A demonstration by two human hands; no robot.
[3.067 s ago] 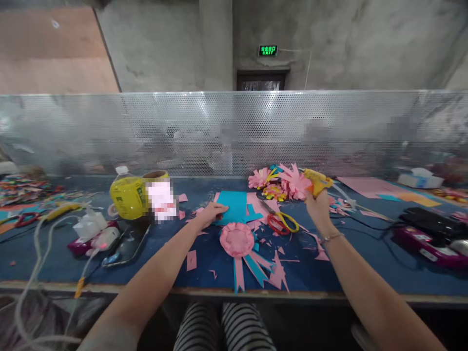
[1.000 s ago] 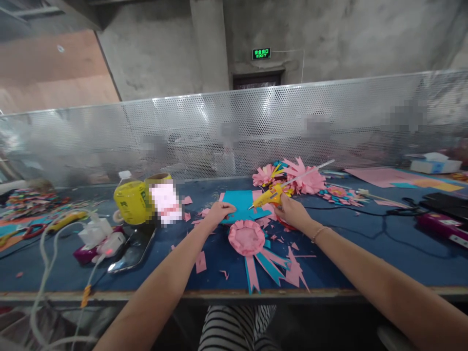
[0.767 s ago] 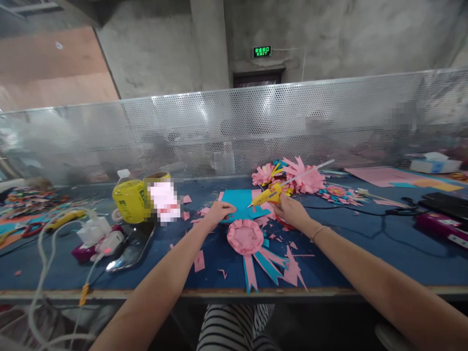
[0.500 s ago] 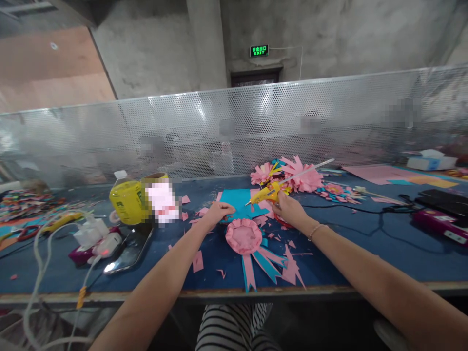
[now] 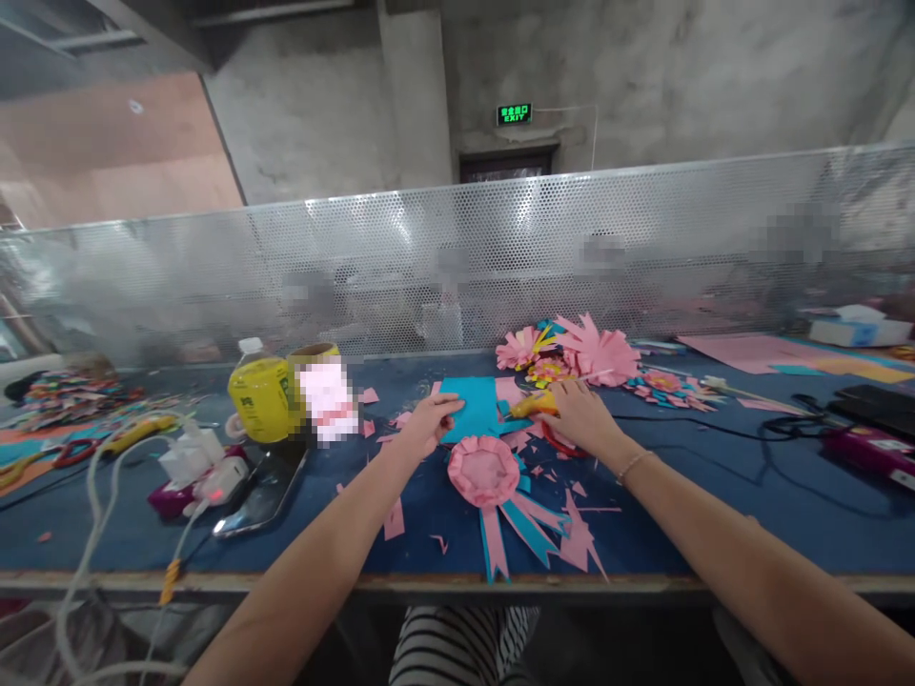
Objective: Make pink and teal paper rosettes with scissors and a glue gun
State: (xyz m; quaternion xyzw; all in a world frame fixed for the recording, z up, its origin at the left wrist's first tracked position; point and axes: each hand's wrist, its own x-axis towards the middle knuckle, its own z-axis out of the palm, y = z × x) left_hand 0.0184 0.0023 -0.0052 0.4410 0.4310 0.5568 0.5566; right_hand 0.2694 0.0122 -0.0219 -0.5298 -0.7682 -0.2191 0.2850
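Observation:
My left hand (image 5: 436, 420) is closed, its fingertips at the left edge of a blue paper piece (image 5: 470, 405). My right hand (image 5: 580, 412) curls over the back of a yellow glue gun (image 5: 533, 404), which lies low by the table with its nozzle towards the blue paper. Nearer to me lies a pink pleated paper rosette (image 5: 484, 471) with a round centre and pink and blue ribbon tails (image 5: 525, 523). Red handles (image 5: 562, 439), probably of scissors, show partly beneath my right hand. Pink paper scraps are scattered around.
Pink paper flowers (image 5: 598, 351) stand behind my right hand. On the left are a yellow-labelled bottle (image 5: 262, 400), a phone (image 5: 266, 491) and a power strip with chargers (image 5: 214, 474). A black cable (image 5: 686, 417) runs right. A perforated metal screen (image 5: 400, 276) borders the back.
My right hand has lowered the glue gun towards the table, and its glue stick no longer shows behind it. My left hand has shifted onto the blue paper's left edge. The view has tilted up slightly.

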